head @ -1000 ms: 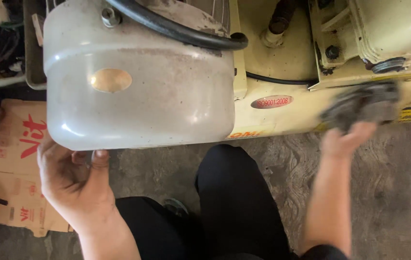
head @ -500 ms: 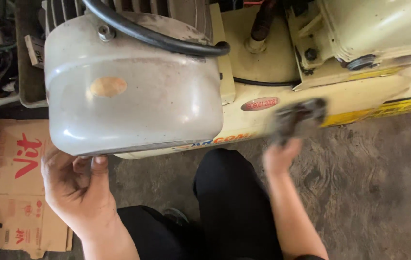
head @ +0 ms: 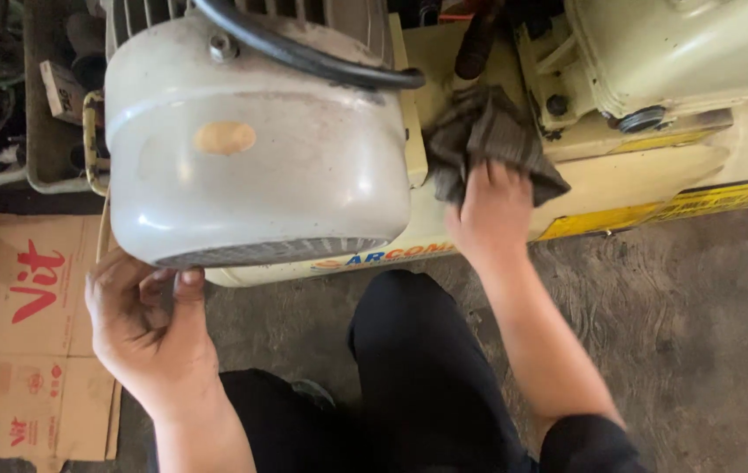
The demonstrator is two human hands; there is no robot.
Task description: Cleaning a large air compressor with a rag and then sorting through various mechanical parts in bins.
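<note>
On the cream tank (head: pixel 619 188), right of the grey motor cover (head: pixel 260 166), a dark rag (head: pixel 488 140) was pressed flat by the right hand (head: pixel 492 215); wiping step judged underway. Left hand (head: pixel 151 320) was loosely curled, empty, under the cover's near edge.

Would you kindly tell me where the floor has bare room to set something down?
Bare grey concrete floor lies right of the right hand, below the cream machine body. Flattened brown cardboard covers the left; the grey tray above it is crowded.

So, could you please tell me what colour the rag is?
The rag is dark grey-brown, faintly checked; the head view shows it.
</note>
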